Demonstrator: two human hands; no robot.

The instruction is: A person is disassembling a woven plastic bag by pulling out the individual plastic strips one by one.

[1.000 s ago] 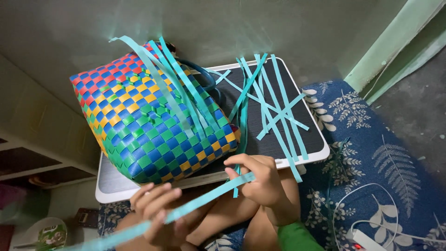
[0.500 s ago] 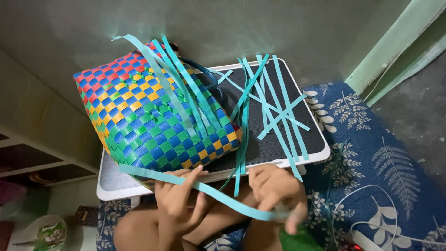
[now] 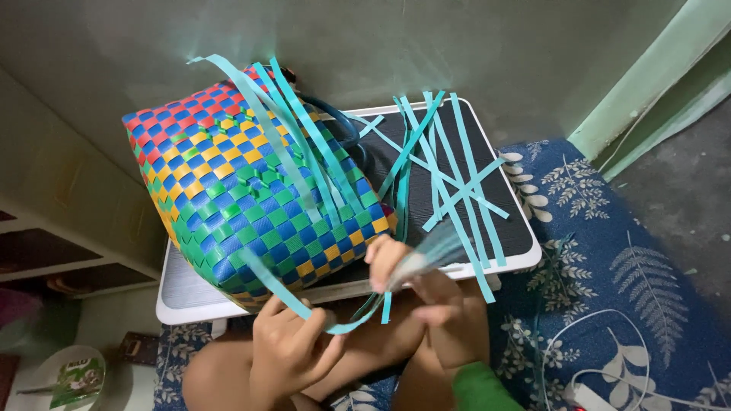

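A woven basket (image 3: 236, 190) of blue, green, yellow and red plastic strips lies tilted on a small white-rimmed table (image 3: 183, 301). Several loose teal strips (image 3: 449, 175) fan out from it over the table's dark top. One teal strip (image 3: 282, 293) runs from the basket's lower side down in a loop to my hands. My left hand (image 3: 293, 354) sits below the table's front edge, fingers curled on that strip. My right hand (image 3: 403, 270) pinches the strip's other part near the basket's corner; it is motion-blurred.
A blue cloth with white leaf print (image 3: 609, 266) covers the floor on the right, with a white cable (image 3: 563, 335) on it. A pale green curtain (image 3: 655, 76) hangs at the far right. Low shelves (image 3: 53, 259) stand at left, a round white container (image 3: 72, 380) below.
The long teal strip was stretched straight across my hands; now it bends in a loop under the basket. My right hand has moved up to the basket's corner, my left hand lower.
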